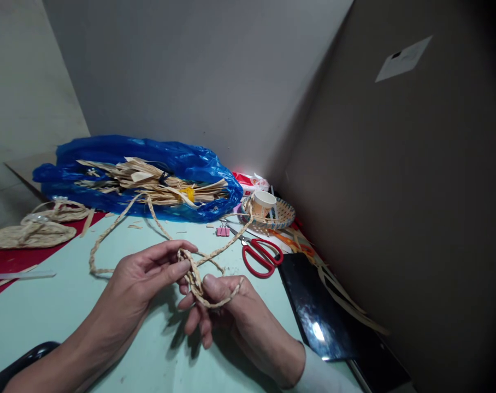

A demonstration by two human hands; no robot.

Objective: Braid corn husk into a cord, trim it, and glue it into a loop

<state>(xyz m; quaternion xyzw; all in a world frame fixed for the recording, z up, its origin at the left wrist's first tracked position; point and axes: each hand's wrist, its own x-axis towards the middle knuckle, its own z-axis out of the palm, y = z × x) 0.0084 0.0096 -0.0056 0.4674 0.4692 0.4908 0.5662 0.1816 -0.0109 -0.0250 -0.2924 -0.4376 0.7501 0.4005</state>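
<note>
As the left hand and right hand grip it above the counter, the braided cord shows pale straw-coloured plaiting, coiled narrowly between them, its slack curving left and far.

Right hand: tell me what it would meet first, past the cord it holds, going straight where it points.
Past the braided cord, the right hand would most likely meet the left hand, which holds the same cord just ahead; exact depth is hard to judge.
</note>
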